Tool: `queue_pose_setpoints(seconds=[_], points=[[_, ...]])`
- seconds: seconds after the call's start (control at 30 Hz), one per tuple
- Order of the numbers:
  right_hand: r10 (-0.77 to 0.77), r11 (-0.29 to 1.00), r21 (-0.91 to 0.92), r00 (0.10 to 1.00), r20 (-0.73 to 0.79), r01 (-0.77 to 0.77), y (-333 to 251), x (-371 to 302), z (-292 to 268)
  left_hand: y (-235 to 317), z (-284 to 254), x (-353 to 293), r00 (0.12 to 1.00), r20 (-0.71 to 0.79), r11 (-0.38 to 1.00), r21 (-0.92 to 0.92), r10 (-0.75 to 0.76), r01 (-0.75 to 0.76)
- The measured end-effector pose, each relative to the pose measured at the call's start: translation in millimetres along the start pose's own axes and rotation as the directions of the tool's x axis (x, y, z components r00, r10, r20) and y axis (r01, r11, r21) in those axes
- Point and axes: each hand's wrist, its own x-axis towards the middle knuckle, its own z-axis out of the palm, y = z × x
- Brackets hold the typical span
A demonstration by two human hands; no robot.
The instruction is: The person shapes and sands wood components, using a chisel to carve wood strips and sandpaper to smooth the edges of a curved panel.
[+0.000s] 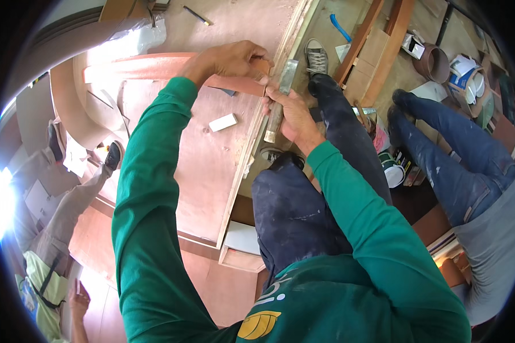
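One reddish strip (pixel 154 66) stretches over the wooden surface (pixel 206 171), one end pinched in the left hand (pixel 234 62); the right hand (pixel 294 117) is clamped round a flat-bladed tool (pixel 274 121). The strip looks light, springy, best gripped near its end.

You're in what looks like a carpentry workshop or building site, judging by the bare wood table (pixel 203 183), long planks (pixel 387 54), brown roll (pixel 423 60) and a co-worker's white-marked jeans (pixel 443 168).

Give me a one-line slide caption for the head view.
Left hand holding a reddish strip, right hand a flat-bladed tool, at a wooden worktop's edge.
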Motion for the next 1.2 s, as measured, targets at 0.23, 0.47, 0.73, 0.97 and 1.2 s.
queue_pose_setpoints(seconds=[0.23, 0.47, 0.73, 0.97, 1.2], points=[[-0.019, 0.998, 0.065, 0.999, 0.048, 0.016, -6, 19, -7, 20, -2, -1, 0.987, -0.158, 0.990, 0.131, -0.034, 0.055], [-0.110, 0.993, 0.042, 0.994, 0.006, 0.110, -12, 20, 9, 27, -17, -7, 0.975, -0.219, 0.989, 0.126, -0.044, 0.073], [-0.170, 0.984, 0.056, 0.985, 0.013, 0.169, -20, 24, 21, 26, -32, -6, 0.978, -0.202, 0.996, 0.062, -0.054, 0.067], [-0.210, 0.977, -0.035, 0.978, 0.004, 0.210, -24, 20, 23, 27, -36, -2, 0.985, -0.158, 0.997, 0.042, -0.062, 0.070], [-0.157, 0.985, -0.062, 0.986, 0.050, 0.160, -29, 17, 24, 11, -25, 0, 0.969, -0.247, 0.999, -0.036, -0.009, 0.001]])
